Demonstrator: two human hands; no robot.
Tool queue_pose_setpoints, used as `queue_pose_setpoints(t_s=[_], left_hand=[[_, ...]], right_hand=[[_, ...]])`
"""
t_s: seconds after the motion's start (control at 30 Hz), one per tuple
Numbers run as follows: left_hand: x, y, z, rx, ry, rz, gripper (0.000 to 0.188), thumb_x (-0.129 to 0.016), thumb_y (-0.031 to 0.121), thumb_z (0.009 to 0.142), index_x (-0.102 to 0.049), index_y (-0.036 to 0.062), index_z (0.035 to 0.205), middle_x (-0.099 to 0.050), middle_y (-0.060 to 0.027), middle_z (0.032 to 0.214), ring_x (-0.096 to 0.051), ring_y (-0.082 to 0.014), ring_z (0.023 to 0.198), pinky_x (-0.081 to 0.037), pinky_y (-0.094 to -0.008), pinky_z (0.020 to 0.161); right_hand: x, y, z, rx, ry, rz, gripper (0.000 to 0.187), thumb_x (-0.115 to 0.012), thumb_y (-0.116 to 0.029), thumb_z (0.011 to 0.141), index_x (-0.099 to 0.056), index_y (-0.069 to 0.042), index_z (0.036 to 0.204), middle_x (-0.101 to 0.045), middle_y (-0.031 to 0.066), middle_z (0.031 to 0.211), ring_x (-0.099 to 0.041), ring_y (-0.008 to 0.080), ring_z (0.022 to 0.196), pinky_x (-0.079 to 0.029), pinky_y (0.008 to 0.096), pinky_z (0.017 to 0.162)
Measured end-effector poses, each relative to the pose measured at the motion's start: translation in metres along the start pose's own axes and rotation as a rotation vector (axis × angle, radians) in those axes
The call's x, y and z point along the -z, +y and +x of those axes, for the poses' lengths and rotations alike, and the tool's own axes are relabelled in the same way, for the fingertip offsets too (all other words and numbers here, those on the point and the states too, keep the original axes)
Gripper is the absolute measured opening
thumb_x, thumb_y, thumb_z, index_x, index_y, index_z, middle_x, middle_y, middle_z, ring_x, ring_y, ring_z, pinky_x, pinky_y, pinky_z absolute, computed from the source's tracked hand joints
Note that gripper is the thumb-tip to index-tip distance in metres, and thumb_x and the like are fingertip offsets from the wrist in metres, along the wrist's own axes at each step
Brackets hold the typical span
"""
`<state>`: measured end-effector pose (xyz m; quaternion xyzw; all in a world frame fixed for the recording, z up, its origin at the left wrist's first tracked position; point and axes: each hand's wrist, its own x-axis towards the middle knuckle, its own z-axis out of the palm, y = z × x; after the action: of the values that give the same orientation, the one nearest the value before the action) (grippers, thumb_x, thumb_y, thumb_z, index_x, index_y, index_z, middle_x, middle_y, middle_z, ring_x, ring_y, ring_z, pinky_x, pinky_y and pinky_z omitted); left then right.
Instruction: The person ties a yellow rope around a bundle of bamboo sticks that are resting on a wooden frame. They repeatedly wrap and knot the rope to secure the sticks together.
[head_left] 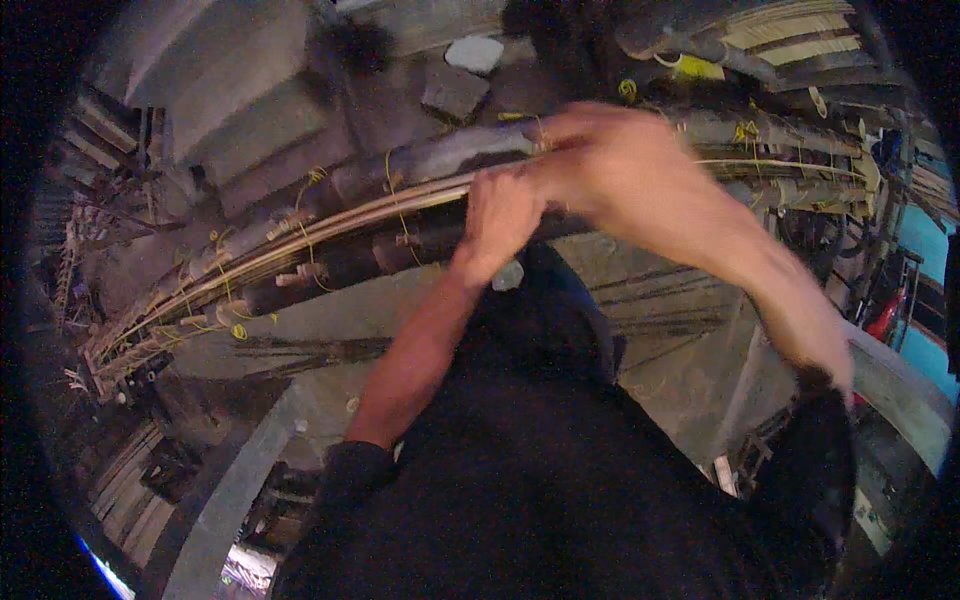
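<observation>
A bundle of long, thin pale strips (345,218) runs across in front of me, lying between dark round poles (350,258). Loops of yellow cord (392,185) tie strips and poles together at intervals. My left hand (503,215) is closed around the strips near the middle of their length. Right beside it, my right hand (590,150) reaches over the poles. Motion smears its fingers, so whether it holds anything cannot be made out.
Beyond the poles, a grey block (455,92) and a whitish lump (474,55) lie on the ground. Stacked slats (800,35) stand at the far right. A red object (885,315) is near a turquoise surface (922,240) on the right.
</observation>
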<state>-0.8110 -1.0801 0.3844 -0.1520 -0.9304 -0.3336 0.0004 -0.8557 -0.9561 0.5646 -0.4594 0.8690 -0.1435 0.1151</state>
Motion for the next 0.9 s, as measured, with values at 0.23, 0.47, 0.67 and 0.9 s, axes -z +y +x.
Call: queue_pose_setpoints(t_s=[0.23, 0.47, 0.67, 0.9], left_hand=[[-0.004, 0.004, 0.004, -0.042, -0.037, 0.193, 0.025, -0.049, 0.025, 0.088, -0.064, 0.0067, 0.082, -0.062, -0.0178, 0.071, -0.062, -0.0349, 0.065, -0.049, -0.0446, 0.061], [-0.004, 0.000, 0.000, 0.036, 0.028, 0.126, 0.024, -0.055, 0.026, 0.083, -0.064, 0.0041, 0.079, -0.062, -0.0164, 0.075, -0.061, -0.0331, 0.071, -0.048, -0.0434, 0.063], [0.046, 0.040, 0.079, 0.289, -0.108, -0.727, 0.030, -0.046, 0.030, 0.093, -0.061, 0.0041, 0.088, -0.061, -0.0017, 0.076, -0.057, -0.0130, 0.075, -0.044, -0.0303, 0.065], [-0.012, -0.066, 0.139, 0.319, -0.331, -0.266, 0.035, -0.049, 0.038, 0.086, -0.062, 0.0064, 0.093, -0.061, -0.0088, 0.075, -0.058, -0.0207, 0.067, -0.044, -0.0356, 0.062]], right_hand=[[-0.068, 0.121, 0.056, -0.403, -0.305, 0.038, 0.058, -0.048, -0.050, 0.087, -0.049, 0.003, 0.111, -0.060, 0.0168, 0.081, -0.059, 0.0304, 0.080, -0.046, 0.0366, 0.072], [-0.117, 0.020, -0.044, -0.081, 0.403, 0.861, 0.019, -0.052, -0.009, 0.079, -0.052, -0.005, 0.098, -0.055, 0.0092, 0.089, -0.056, 0.0212, 0.080, -0.046, 0.0346, 0.073], [-0.230, -0.005, -0.048, -0.209, -0.046, 0.671, 0.022, -0.050, -0.019, 0.082, -0.053, -0.007, 0.100, -0.059, 0.0181, 0.068, -0.061, 0.0326, 0.062, -0.048, 0.0438, 0.059], [-0.208, 0.002, -0.064, -0.115, -0.019, 0.448, 0.030, -0.060, -0.014, 0.074, -0.056, -0.009, 0.103, -0.062, 0.0137, 0.084, -0.061, 0.0324, 0.083, -0.049, 0.0432, 0.071]])
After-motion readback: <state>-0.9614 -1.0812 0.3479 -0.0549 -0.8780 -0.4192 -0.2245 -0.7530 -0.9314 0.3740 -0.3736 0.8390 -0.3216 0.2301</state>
